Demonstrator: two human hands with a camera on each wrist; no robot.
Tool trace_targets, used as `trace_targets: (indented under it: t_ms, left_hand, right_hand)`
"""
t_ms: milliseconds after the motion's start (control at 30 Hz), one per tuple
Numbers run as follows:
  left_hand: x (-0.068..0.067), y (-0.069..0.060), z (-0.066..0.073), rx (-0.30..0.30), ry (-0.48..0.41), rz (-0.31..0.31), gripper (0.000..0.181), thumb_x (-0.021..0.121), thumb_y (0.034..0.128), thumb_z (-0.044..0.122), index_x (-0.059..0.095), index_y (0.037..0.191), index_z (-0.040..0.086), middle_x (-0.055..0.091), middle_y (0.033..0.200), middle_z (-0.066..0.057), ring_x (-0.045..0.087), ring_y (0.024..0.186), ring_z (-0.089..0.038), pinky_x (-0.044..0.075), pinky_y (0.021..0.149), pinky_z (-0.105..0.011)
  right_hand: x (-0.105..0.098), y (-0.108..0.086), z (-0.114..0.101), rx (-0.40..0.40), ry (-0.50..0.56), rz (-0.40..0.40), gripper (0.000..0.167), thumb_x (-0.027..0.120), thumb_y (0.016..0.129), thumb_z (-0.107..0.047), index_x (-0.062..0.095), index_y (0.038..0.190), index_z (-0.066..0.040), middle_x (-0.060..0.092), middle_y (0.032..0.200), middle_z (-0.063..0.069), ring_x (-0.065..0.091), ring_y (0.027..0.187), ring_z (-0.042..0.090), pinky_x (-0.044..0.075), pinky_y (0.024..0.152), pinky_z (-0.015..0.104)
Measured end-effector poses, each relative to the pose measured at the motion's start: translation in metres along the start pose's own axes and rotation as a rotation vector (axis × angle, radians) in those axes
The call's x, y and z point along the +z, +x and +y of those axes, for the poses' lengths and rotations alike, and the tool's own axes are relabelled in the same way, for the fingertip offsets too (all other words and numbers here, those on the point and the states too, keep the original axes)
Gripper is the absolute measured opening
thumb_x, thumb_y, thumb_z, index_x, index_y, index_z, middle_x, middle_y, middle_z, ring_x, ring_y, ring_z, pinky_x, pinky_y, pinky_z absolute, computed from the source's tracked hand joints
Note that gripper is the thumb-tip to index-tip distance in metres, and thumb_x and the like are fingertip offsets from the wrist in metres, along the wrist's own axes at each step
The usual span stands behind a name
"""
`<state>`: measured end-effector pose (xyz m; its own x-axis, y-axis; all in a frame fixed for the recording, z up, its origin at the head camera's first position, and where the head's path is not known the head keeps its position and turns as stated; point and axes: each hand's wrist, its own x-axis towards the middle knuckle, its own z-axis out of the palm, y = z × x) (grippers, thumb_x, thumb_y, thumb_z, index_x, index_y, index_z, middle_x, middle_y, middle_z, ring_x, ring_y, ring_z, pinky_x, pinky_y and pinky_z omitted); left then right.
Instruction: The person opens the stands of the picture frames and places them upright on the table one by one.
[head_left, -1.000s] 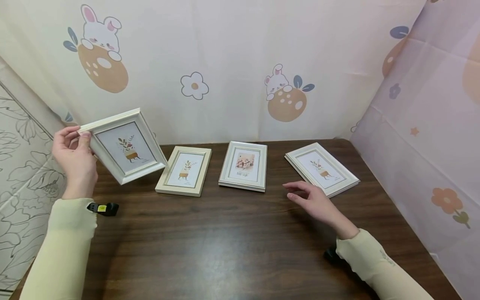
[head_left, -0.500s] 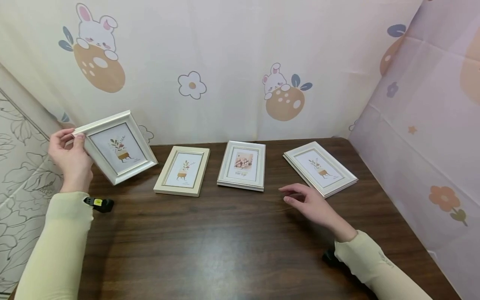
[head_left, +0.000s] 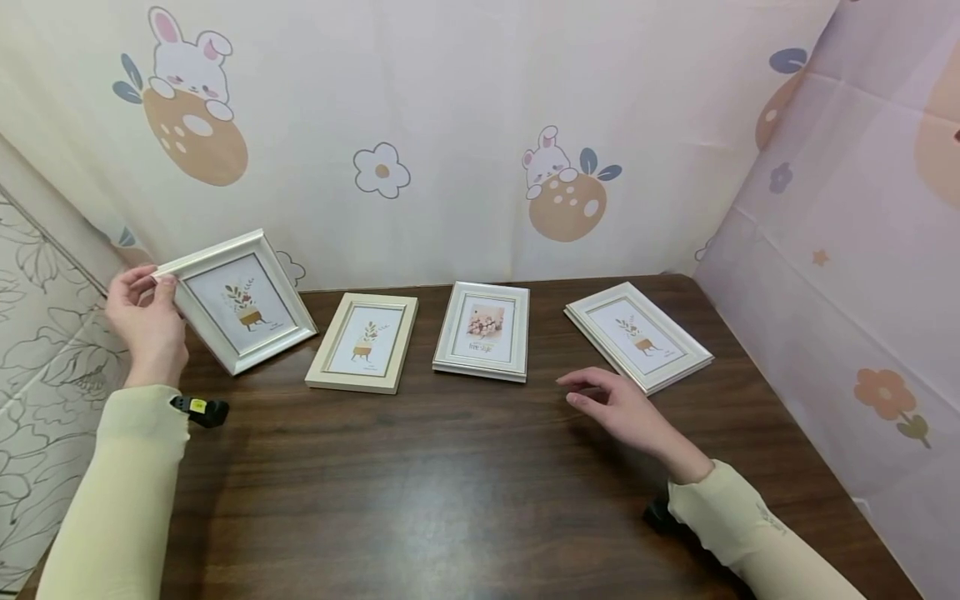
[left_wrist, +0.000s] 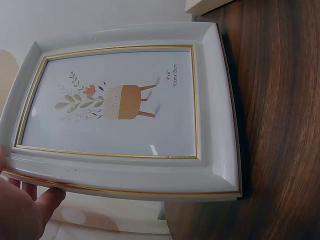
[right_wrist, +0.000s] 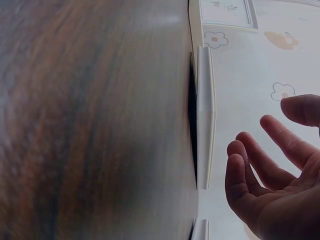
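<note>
At the table's left side, my left hand grips the upper left corner of a white picture frame, thumb in front. The frame stands tilted, its lower edge at or just over the tabletop; I cannot tell if it touches. Up close in the left wrist view, the picture frame has gold trim and a plant print. My right hand hovers with loosely bent fingers, holding nothing, just in front of a white picture frame lying flat at the right. The right wrist view also has the right hand holding nothing.
A cream picture frame and a white picture frame with a flower photo lie flat in the middle of the brown table. A printed curtain hangs close behind the table's back edge.
My left hand has carried the picture frame slightly left, then lowered it a little toward the table. The right hand and the frames lying flat keep their places.
</note>
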<state>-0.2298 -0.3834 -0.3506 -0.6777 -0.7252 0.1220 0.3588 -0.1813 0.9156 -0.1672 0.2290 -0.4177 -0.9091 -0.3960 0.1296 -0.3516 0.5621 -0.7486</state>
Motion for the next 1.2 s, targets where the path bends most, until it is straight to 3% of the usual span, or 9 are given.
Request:
trace_targets:
  t_ms: [200,533,767,933,1200]
  left_hand:
    - [-0.006,0.000,-0.001,0.006,0.122,-0.018,0.031,0.064,0.0935,-0.001,0.061,0.121,0.013,0.057,0.120,0.000,0.056,0.109,-0.010,0.048,0.085,-0.013]
    - [-0.010,-0.001,0.002,-0.013,0.165,-0.049,0.041,0.063,0.0934,-0.004,0.060,0.129,0.016,0.058,0.127,0.001,0.053,0.116,-0.010,0.045,0.092,-0.014]
    - [-0.012,-0.010,0.010,0.047,0.288,-0.055,0.046,0.064,0.0940,-0.002,0.058,0.133,0.021,0.054,0.133,0.005,0.048,0.124,-0.007,0.036,0.104,-0.018]
    - [-0.013,-0.021,0.019,0.133,0.411,-0.046,0.043,0.063,0.0950,0.001,0.059,0.133,0.020,0.054,0.130,0.007,0.047,0.123,-0.007,0.029,0.107,-0.019]
    - [-0.009,-0.033,0.018,0.268,0.492,-0.074,0.035,0.062,0.0942,-0.001,0.064,0.126,0.013,0.060,0.119,0.006,0.054,0.110,-0.007,0.043,0.097,-0.022]
  right_hand:
    - [0.001,0.003,-0.001,-0.002,-0.010,-0.004,0.023,0.067,0.096,-0.012,0.070,0.118,-0.008,0.066,0.124,0.004,0.060,0.113,0.022,0.051,0.091,0.051]
    - [-0.003,0.005,0.002,0.009,-0.020,-0.011,0.024,0.066,0.097,-0.014,0.069,0.120,-0.008,0.066,0.124,0.004,0.060,0.114,0.023,0.049,0.094,0.050]
    - [-0.010,0.005,0.003,0.012,-0.027,0.027,0.025,0.065,0.098,-0.018,0.069,0.121,-0.008,0.067,0.121,0.003,0.062,0.110,0.022,0.050,0.091,0.050]
    - [-0.014,0.006,0.004,0.008,-0.007,0.041,0.025,0.065,0.099,-0.017,0.068,0.121,-0.007,0.068,0.121,0.003,0.062,0.109,0.022,0.050,0.091,0.049]
    - [-0.015,0.006,0.006,0.002,-0.005,0.035,0.025,0.064,0.100,-0.020,0.068,0.121,-0.007,0.068,0.121,0.004,0.062,0.110,0.021,0.050,0.092,0.048]
